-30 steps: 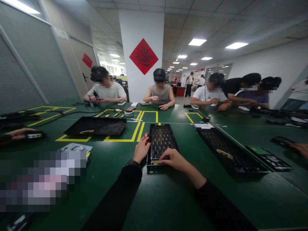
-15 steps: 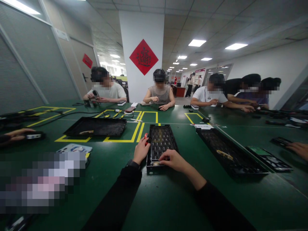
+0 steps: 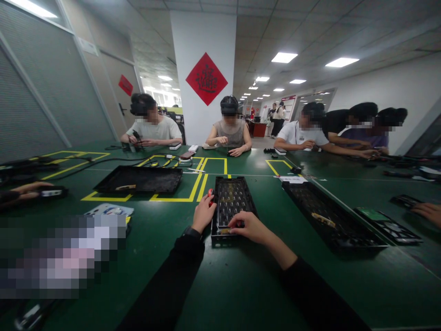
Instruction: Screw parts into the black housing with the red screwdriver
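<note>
A black tray point(image 3: 253, 202) lies lengthwise in front of me, with a dark panel point(image 3: 234, 195) of rows of small bright marks inside it. At its left wall, my left hand point(image 3: 203, 214) is closed around a small red and black object point(image 3: 210, 195), whose kind I cannot make out. My right hand point(image 3: 248, 226) reaches over the near right corner, fingertips pinched together. Under those fingertips, at the near end, is a small tan piece point(image 3: 225, 231). Something dark shows inside the right hand's curl; its kind is hidden.
Black trays holding tan strips lie at left point(image 3: 144, 179) and right point(image 3: 310, 202). A green circuit board point(image 3: 374, 216) is farther right. Co-workers sit across the green table point(image 3: 220, 289); other people's hands point(image 3: 31, 189) show at both sides. Cables point(image 3: 96, 162) run along the left.
The view has shifted slightly. Both hands keep nearly the same places on the tray, with the right fingers still at its near end.
</note>
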Motion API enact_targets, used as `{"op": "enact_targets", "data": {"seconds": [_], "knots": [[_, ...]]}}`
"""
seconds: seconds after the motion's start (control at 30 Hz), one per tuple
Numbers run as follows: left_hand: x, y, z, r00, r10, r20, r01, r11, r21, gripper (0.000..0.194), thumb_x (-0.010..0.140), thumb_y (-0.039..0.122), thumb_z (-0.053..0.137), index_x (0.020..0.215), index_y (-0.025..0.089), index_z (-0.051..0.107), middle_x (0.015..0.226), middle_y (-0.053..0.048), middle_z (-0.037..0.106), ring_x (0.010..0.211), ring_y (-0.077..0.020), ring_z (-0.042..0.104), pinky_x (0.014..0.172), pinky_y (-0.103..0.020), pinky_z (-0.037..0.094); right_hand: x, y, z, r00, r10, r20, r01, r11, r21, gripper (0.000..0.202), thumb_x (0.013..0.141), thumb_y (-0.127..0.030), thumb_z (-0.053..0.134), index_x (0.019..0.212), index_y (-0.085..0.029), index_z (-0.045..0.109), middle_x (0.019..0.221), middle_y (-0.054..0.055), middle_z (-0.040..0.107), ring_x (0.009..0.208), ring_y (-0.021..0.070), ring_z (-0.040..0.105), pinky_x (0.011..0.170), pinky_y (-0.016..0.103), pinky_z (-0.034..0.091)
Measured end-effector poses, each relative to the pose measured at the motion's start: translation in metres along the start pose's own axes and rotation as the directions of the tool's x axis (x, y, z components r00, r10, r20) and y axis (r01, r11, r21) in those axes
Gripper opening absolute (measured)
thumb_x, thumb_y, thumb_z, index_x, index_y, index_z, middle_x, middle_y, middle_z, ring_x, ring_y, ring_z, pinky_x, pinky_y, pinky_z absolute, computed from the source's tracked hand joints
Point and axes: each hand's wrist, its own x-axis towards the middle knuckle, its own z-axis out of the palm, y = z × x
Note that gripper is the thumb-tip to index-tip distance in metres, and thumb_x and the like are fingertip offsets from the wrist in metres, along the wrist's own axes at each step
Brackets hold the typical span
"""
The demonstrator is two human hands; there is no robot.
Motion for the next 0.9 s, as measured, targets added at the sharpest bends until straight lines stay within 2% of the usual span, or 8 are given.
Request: {"op": "enact_targets", "data": {"seconds": [0.27,0.57,0.9], "knots": [[-0.0008,0.0003,-0.0003,1.0,0.006,-0.007,-0.006,1.0,-0.001,0.04,0.081,0.029,0.043,0.118,0.02,0.052,0.132,-0.007,0.044,0.119,-0.021,0.043,0.1,-0.035,0.033,0.0006,0.0035,0.002,1.0,0.008,0.029,-0.008,1.0,-0.01,0.015,0.076,-0.03,0.063,0.081,-0.017,0.069,0.074,0.002,0.067,0.068,0.0125,0.056,0.066,0.024,0.04],[-0.0021,0.0011,-0.0007,1.0,0.014,-0.011,-0.014,1.0,0.009,0.039,0.081,0.03,0.041,0.118,0.021,0.052,0.132,-0.006,0.045,0.12,-0.0207,0.043,0.1,-0.035,0.033,-0.0009,0.0027,0.0005,1.0,-0.002,-0.011,0.002,1.0,-0.015,0.015,0.072,-0.03,0.066,0.081,-0.018,0.07,0.077,0.003,0.067,0.07,0.0136,0.055,0.065,0.024,0.04],[-0.0013,0.0013,-0.0008,1.0,0.012,-0.013,-0.012,1.0,0.01,0.039,0.082,0.03,0.041,0.118,0.021,0.052,0.132,-0.006,0.045,0.119,-0.0207,0.043,0.1,-0.035,0.033,0.0004,0.0052,0.0019,1.0,-0.017,0.024,0.017,1.0,-0.025,0.018,0.077,-0.032,0.061,0.081,-0.018,0.071,0.077,0.003,0.068,0.071,0.0134,0.058,0.069,0.024,0.04]]}}
